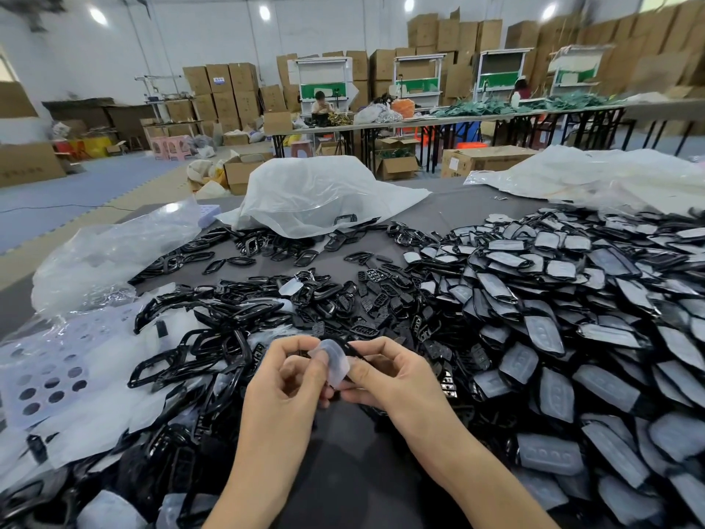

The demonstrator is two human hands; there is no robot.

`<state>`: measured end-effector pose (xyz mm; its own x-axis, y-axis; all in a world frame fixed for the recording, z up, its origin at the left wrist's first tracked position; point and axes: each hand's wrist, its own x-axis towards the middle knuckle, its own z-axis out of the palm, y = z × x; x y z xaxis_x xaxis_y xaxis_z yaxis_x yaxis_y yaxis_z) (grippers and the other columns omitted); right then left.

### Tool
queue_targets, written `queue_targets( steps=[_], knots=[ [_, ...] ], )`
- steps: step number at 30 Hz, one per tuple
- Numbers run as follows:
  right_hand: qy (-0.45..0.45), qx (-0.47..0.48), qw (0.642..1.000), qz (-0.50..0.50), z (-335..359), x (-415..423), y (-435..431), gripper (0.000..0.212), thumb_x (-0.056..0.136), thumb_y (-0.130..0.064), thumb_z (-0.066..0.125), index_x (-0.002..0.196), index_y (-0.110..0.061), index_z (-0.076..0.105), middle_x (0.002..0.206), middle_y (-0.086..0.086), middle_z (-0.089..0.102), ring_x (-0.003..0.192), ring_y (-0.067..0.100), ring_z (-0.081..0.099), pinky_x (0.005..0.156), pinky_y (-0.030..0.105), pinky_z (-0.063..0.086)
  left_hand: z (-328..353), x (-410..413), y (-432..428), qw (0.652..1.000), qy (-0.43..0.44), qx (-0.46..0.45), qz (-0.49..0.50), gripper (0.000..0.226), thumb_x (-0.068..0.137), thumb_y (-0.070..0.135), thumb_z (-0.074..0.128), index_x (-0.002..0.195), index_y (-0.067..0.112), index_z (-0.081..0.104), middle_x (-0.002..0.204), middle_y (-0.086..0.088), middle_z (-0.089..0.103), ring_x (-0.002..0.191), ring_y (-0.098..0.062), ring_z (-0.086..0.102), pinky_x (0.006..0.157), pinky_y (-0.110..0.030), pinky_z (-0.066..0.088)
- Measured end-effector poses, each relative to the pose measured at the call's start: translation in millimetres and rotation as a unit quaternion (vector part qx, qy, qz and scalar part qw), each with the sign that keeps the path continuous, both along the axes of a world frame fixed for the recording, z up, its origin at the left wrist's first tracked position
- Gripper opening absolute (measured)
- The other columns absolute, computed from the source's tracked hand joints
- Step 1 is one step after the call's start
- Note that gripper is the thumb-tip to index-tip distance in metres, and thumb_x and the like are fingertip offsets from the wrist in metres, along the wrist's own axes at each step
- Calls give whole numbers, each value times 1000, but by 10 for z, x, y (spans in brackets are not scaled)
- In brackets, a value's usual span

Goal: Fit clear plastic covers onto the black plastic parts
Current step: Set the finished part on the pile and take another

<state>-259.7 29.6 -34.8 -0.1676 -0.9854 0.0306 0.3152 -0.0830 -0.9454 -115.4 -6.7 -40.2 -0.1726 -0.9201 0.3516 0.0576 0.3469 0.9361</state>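
A big heap of covered parts (553, 299) lies finished at the right, and many bare black parts (213, 337) still wait at the left. In the middle, the left hand (293, 376) and the right hand (385, 376) together pinch one clear cover (335, 361).

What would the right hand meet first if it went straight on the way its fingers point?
The right hand points leftward into the clear cover it pinches; just past that, the left hand, which also holds the cover. Depth is hard to judge.

The left hand (290, 376) and right hand (385, 376) are bare. Both forearms are bare too, up to the frame's lower edge.
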Motion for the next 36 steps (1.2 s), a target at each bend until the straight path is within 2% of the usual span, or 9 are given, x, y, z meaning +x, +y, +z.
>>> queue_targets(
  steps=[5, 8, 11, 13, 19, 23, 27, 30, 36],
  knots=[
    [14, -18, 1000, 7, -10, 17, 5, 20, 87, -11, 74, 107, -11, 70, 90, 7, 76, 85, 20, 75, 74, 23, 58, -19, 16, -28, 1000, 6, 17, 2, 23, 95, 20, 62, 101, 42, 60, 68, -7, 66, 59, -14, 62, 58, -21, 53],
    [31, -24, 999, 11, -17, 12, 4, 21, 86, -17, 74, 106, -15, 72, 91, 7, 77, 86, 20, 74, 76, 24, 58, -16, 31, -42, 1000, -17, -1, -13, 20, 97, 19, 59, 102, 38, 64, 69, -6, 66, 60, -15, 61, 57, -22, 52],
    [41, -33, 998, 18, -15, 0, 0, 30, 82, -30, 72, 108, -15, 73, 96, 10, 77, 88, 22, 75, 77, 26, 59, -12, 50, -65, 1000, -29, -1, -13, 7, 93, 29, 62, 96, 34, 65, 69, -5, 66, 60, -17, 61, 56, -25, 53],
    [44, -39, 998, 25, -5, 11, 0, 34, 83, -34, 71, 109, -14, 73, 97, 10, 77, 87, 21, 74, 77, 25, 59, -10, 68, -81, 999, -36, 1, -7, 12, 85, 40, 63, 94, 33, 64, 68, -6, 66, 60, -18, 62, 56, -27, 53],
    [111, -46, 992, -28, -48, 20, -11, 15, 92, -12, 71, 103, -22, 73, 79, 0, 76, 74, 9, 70, 68, 19, 54, -17, 57, -78, 998, -69, -1, -8, 24, 79, 51, 62, 91, 30, 65, 66, -5, 65, 59, -14, 61, 57, -27, 52],
    [117, -61, 990, -46, -32, 26, -7, 16, 94, -16, 68, 97, -30, 76, 79, -1, 75, 70, 10, 69, 64, 19, 54, 13, 56, -46, 997, -69, 1, -28, 8, 91, 37, 58, 91, 35, 66, 69, -7, 67, 62, -14, 62, 59, -25, 53],
    [115, -67, 990, -53, -28, 25, -10, 16, 94, -21, 68, 95, -34, 77, 79, -1, 75, 69, 11, 69, 63, 20, 54, 27, 54, -22, 996, -82, -5, -29, 15, 98, 19, 57, 90, 29, 66, 68, -8, 66, 62, -15, 61, 61, -29, 52],
    [104, -68, 992, -36, -16, 16, -4, 14, 92, -20, 69, 96, -32, 77, 79, 0, 75, 70, 11, 69, 65, 20, 54, 38, 48, -8, 997, -76, -12, -22, 13, 97, 16, 59, 88, 22, 65, 67, -7, 66, 61, -14, 60, 61, -32, 50],
    [65, -60, 996, -18, -31, 1, -18, 13, 93, -14, 69, 100, -21, 77, 74, 3, 74, 69, 10, 69, 66, 18, 54, 25, 29, 18, 998, -63, -21, -3, 17, 99, 11, 53, 94, 21, 66, 72, -7, 69, 61, -12, 62, 58, -21, 52]
  ],
)
